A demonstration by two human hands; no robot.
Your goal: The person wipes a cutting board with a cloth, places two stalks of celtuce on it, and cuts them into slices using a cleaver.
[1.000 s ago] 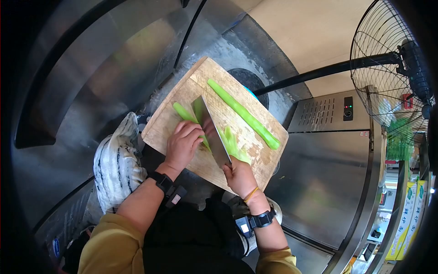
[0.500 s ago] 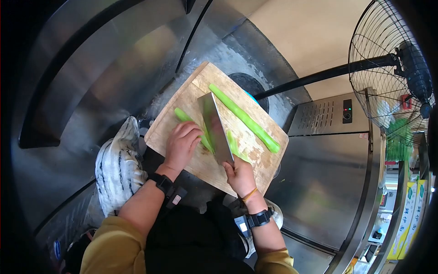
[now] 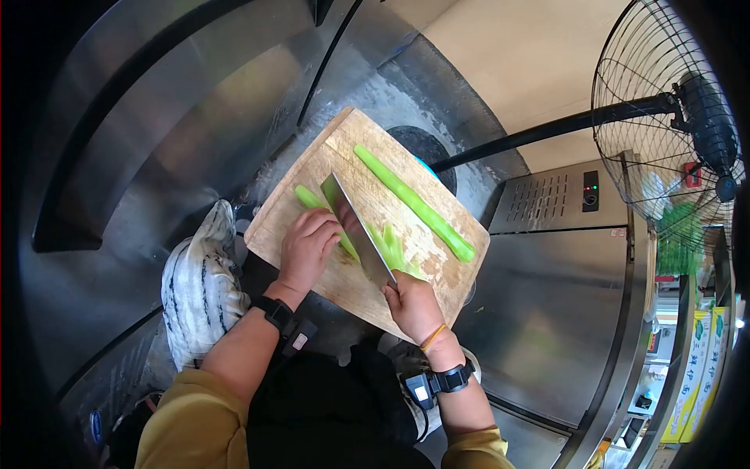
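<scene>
My right hand point(image 3: 412, 303) is closed round the handle of a cleaver point(image 3: 355, 227), whose broad blade points up and to the left over the wooden cutting board point(image 3: 312, 168). Curled fingers of my left hand point(image 3: 307, 248) press a peeled green celtuce stem point(image 3: 308, 197) against the board, just left of the blade. Part of that stem is hidden under the fingers. Thin green celtuce slices point(image 3: 391, 246) lie on the blade's right side, some of them covered by my right hand. A second, long celtuce stem point(image 3: 414, 205) rests whole along the board's upper right side.
Beyond the board stands a black floor fan point(image 3: 664, 117), its pole point(image 3: 547, 133) slanting down to a round base. A stainless steel cabinet point(image 3: 547, 313) is on the right, and a metal panel point(image 3: 156, 141) on the left. Patterned cloth covers my leg point(image 3: 199, 297) beside the board.
The cleaver has shifted a little left and its blade looks narrower, tilted more on edge. More of the slices show to its right. My left hand stays on the stem.
</scene>
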